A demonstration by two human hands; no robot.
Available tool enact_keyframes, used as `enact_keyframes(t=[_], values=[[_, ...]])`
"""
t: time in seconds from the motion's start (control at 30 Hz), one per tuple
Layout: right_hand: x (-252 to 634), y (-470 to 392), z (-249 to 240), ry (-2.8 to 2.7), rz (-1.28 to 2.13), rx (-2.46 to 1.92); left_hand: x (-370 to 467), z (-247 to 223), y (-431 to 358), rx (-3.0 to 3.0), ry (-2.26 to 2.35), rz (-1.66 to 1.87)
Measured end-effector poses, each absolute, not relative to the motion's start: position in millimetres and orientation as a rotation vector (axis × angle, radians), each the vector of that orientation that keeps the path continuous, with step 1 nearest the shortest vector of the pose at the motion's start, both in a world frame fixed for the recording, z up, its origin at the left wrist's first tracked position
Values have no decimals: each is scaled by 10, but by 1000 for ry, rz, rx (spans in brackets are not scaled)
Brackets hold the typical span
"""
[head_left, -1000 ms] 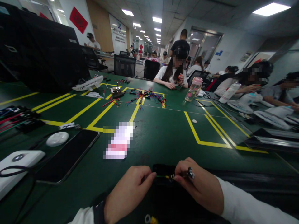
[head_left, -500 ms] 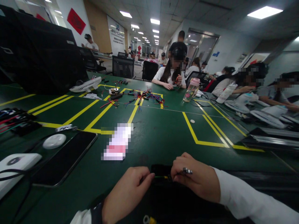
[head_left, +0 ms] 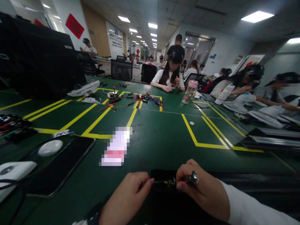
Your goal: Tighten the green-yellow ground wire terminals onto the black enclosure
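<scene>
My left hand (head_left: 134, 193) is closed in a pinch at the bottom centre, on the end of a thin green and yellow wire (head_left: 161, 182). The wire runs right to a small ring-shaped metal end (head_left: 171, 182), close to my right hand's fingertips. My right hand (head_left: 199, 187) is wrapped round a metal tool (head_left: 194, 177), whose silvery head sticks out above the fingers. A black object (head_left: 161, 173) lies beneath and between the hands; its shape is hard to make out in the dark.
A dark phone (head_left: 62, 165) and round white disc (head_left: 50, 148) lie left. Farther off are tangled wires (head_left: 142, 99), a pink-lidded bottle (head_left: 189, 92) and a seated person (head_left: 167, 78). Black rails (head_left: 274, 140) lie right.
My right hand has shifted slightly right and down, and the tool's head has turned more into view. A gap with the ring-shaped end now shows beside its fingertips. The view has shifted slightly.
</scene>
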State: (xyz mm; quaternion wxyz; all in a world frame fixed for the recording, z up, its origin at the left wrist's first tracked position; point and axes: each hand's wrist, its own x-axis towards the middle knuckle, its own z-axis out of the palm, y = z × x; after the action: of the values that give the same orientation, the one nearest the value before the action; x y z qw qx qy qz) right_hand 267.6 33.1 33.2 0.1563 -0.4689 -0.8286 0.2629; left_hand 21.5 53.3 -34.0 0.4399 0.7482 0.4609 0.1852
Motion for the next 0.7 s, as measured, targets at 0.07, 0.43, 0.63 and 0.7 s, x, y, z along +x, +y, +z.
enact_keyframes(t=[0.07,0.43,0.63,0.7], values=[[2672,343,318,-2396,762,-1311,216,-344,533,1858,1146,464],[2681,430,264,-2462,775,-1239,232,-362,551,1852,1146,479],[2701,432,246,-2449,779,-1241,223,-367,545,1837,1134,476],[2705,431,244,-2434,776,-1255,225,-374,552,1823,1132,468]])
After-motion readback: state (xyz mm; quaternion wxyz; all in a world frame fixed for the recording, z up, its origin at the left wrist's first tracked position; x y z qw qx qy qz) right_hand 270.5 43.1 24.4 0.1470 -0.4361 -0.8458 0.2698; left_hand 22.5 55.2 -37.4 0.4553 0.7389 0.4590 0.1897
